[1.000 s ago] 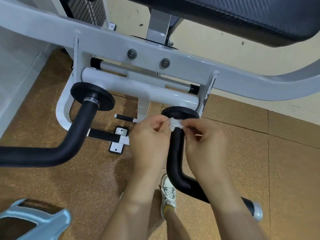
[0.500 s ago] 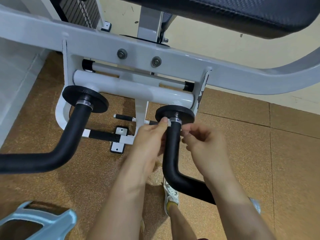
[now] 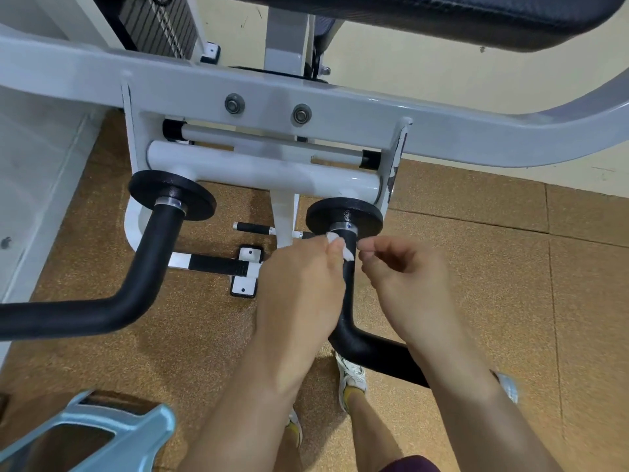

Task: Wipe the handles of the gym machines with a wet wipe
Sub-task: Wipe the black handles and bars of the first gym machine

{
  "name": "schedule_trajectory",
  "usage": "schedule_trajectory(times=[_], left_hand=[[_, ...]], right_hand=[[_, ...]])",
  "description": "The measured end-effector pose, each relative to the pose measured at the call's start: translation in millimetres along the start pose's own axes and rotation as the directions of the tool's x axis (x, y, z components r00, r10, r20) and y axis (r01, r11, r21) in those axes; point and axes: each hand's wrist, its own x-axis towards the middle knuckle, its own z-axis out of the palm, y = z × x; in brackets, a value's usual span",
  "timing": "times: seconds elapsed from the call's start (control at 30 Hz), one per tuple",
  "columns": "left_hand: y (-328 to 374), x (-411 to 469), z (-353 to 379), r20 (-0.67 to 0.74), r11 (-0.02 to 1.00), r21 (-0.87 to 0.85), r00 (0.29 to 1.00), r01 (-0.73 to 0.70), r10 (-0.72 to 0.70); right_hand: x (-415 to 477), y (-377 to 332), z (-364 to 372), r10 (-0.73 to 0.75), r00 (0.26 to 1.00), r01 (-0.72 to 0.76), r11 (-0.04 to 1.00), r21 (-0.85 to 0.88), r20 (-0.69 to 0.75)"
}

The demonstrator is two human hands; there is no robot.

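A person's left hand [image 3: 299,287] pinches a white wipe [image 3: 341,247] between curled fingers and thumb, pressing it against the upper end of a black handle [image 3: 369,352], just below the metal collar [image 3: 343,227]. The collar sits under a black disc [image 3: 343,214]. The right hand [image 3: 408,284] is just beside the other side of the handle, its fingers curled and thumb tip meeting forefinger tip; whether they hold anything cannot be told. From the wipe the handle runs down between the two hands, bends under the right forearm and ends in a silver cap [image 3: 509,386]. A twin handle [image 3: 146,267] hangs from its own disc at the left end of the same white crossbar [image 3: 258,172], well apart from both hands. Above runs the machine's white frame [image 3: 442,131], fixed with two bolts, and a black pad [image 3: 442,18] lies along the top edge of the view. A white shoe [image 3: 352,376] stands on the brown floor [image 3: 493,284] beneath the handle, and a light-blue metal part [image 3: 102,430] fills the lower left corner.
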Motion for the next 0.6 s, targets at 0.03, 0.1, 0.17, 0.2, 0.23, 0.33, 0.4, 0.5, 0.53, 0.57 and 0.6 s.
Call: schedule_trajectory(times=[0.03,0.1,0.17,0.2,0.23,0.33,0.4,0.5,0.53,0.57,0.6], left_hand=[[2,4,0,-0.024,0.994,0.086,0.998,-0.064,0.066],[7,20,0,0.083,0.999,0.050,0.996,0.020,-0.024],[4,28,2,0.217,0.979,-0.029,0.958,0.201,-0.191],[3,25,3,0.200,0.978,-0.017,0.959,0.207,-0.200],[3,17,1,0.156,0.984,0.013,0.972,0.178,-0.178],[9,-21,-12,0.083,0.994,0.046,0.991,0.100,-0.103],[10,-24,-12,0.098,0.994,0.036,0.990,0.101,-0.104],[9,1,-3,0.172,0.968,-0.085,0.960,0.238,-0.221],[8,5,0,0.175,0.952,-0.136,0.952,0.275,-0.250],[7,5,4,0.150,0.943,-0.165,0.952,0.290,-0.267],[5,-3,5,0.124,0.940,-0.171,0.953,0.295,-0.276]], right_hand=[[0,0,1,-0.009,1.000,0.009,1.000,-0.010,-0.004],[0,-1,4,-0.023,1.000,0.023,1.000,-0.012,-0.007],[-1,-3,4,-0.035,0.999,0.035,0.999,-0.010,-0.007],[-2,-6,3,-0.043,0.999,0.043,0.999,-0.020,-0.005],[-4,-8,1,-0.051,0.999,0.051,0.998,-0.038,-0.002],[-12,-14,-2,-0.058,0.998,0.062,0.992,-0.112,0.032],[-16,-15,-1,-0.054,0.998,0.060,0.990,-0.128,0.043],[-21,-14,0,-0.091,0.995,0.094,0.987,-0.131,0.032],[-25,-14,0,-0.117,0.993,0.120,0.984,-0.134,0.032],[-30,-14,0,-0.156,0.987,0.158,0.977,-0.141,0.030],[-38,-13,0,-0.201,0.980,0.201,0.968,-0.147,0.017]])
